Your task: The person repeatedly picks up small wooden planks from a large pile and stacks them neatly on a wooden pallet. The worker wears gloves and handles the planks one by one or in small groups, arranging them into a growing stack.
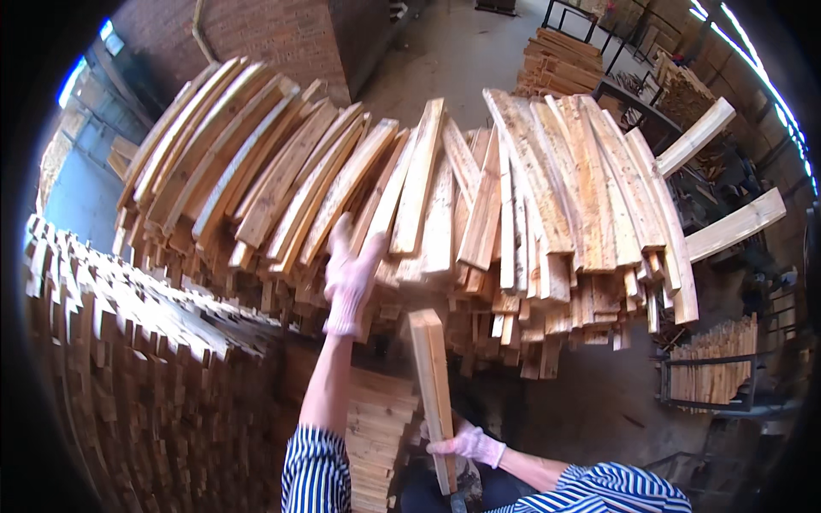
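A broad pile of wooden planks [532, 171] spreads across the middle, its pieces lying at uneven angles with their near ends jutting toward me. My left hand [349, 278], in a pinkish-white glove, stretches out to those near ends with its fingers apart. It holds nothing, and I cannot tell whether the fingertips touch the wood. Closer to my body, my right hand [472, 445], gloved alike, grips a single wooden plank [433, 385] near its lower end. That plank stands nearly upright, tilted slightly, with its top end below the pile.
Dense stacked wood [128, 368] fills the left side. Another stack of boards [369, 419] lies low between my arms. To the right, a metal-framed rack [711, 369] holds short pieces. Two planks [737, 224] stick out from the pile's right side. A brick wall [256, 43] rises behind.
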A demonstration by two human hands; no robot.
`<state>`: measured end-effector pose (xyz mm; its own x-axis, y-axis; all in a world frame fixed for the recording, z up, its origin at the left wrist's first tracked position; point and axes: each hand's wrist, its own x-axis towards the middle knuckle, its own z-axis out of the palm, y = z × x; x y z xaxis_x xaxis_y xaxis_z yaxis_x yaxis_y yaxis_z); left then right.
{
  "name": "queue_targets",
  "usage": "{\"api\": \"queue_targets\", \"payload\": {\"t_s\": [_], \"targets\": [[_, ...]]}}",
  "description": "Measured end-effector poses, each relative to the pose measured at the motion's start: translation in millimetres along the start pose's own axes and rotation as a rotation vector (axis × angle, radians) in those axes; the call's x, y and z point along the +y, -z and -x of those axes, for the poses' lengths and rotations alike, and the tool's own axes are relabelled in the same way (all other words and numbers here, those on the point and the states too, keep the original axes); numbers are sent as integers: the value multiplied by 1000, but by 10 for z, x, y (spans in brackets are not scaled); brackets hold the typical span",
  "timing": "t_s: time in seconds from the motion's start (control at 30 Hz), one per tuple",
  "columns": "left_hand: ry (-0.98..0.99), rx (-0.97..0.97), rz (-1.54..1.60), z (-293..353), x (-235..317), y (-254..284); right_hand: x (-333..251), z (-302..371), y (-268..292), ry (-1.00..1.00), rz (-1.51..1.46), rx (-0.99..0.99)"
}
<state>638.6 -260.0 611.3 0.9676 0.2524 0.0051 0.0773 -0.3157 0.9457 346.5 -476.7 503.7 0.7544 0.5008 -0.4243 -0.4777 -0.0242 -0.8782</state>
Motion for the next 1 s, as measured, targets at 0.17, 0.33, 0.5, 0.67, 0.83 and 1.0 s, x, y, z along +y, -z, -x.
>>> {"api": "queue_targets", "payload": {"t_s": [0.17, 0.33, 0.5, 0.67, 0.83, 1.0], "targets": [[142, -263, -720, -1011, 417, -1269, 117, 321, 414, 28, -279, 129], [241, -471, -356, -1509, -95, -1021, 287, 509, 769, -20, -81, 163], [420, -607, 34, -1438, -379, -26, 23, 420, 791, 16, 33, 62], [255, -543, 47, -86, 218, 436, -473, 153, 821, 10, -41, 34], [708, -365, 322, 1284, 425, 1069, -317, -686, 464, 444, 1146, 263], [607, -184, -127, 2342, -61, 681, -363, -1188, 169, 73, 47, 69]]}}
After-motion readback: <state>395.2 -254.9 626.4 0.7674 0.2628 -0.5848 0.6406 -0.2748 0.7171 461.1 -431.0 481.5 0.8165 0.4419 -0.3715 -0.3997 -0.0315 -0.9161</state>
